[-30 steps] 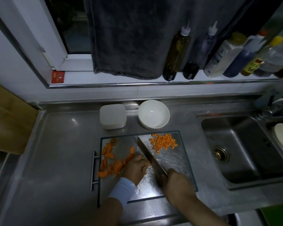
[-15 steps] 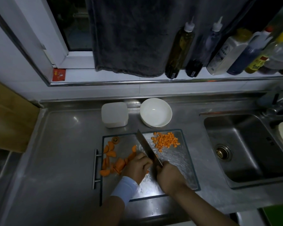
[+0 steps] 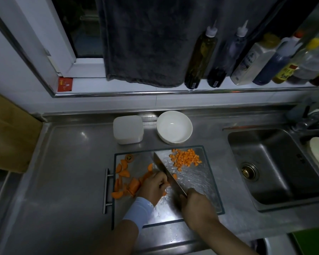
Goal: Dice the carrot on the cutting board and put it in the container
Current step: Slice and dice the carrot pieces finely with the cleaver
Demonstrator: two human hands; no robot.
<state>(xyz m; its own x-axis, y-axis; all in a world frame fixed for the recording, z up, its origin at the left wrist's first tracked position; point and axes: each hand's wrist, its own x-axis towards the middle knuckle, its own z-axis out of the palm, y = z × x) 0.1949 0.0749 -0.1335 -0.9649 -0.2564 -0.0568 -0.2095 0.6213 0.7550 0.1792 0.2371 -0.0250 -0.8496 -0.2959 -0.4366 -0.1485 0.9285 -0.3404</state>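
Right hand (image 3: 197,207) grips the knife (image 3: 168,173); left hand (image 3: 154,186), curled, pins a chunk (image 3: 164,193). Dice (image 3: 186,160) heap at the board's (image 3: 201,183) 1 o'clock, more chunks (image 3: 123,179) at 9; container (image 3: 127,129), 12 o'clock, seemingly unfilled.

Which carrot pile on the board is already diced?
The small cubes at the board's far right corner, right of the knife; the carrot pieces by the left hand are large chunks.

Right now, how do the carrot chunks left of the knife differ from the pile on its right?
The carrot chunks are large half-rounds; the diced pile is small cubes. The chunks lie scattered, some held under the left hand; the pile sits gathered across the knife, untouched. Both are on the cutting board.
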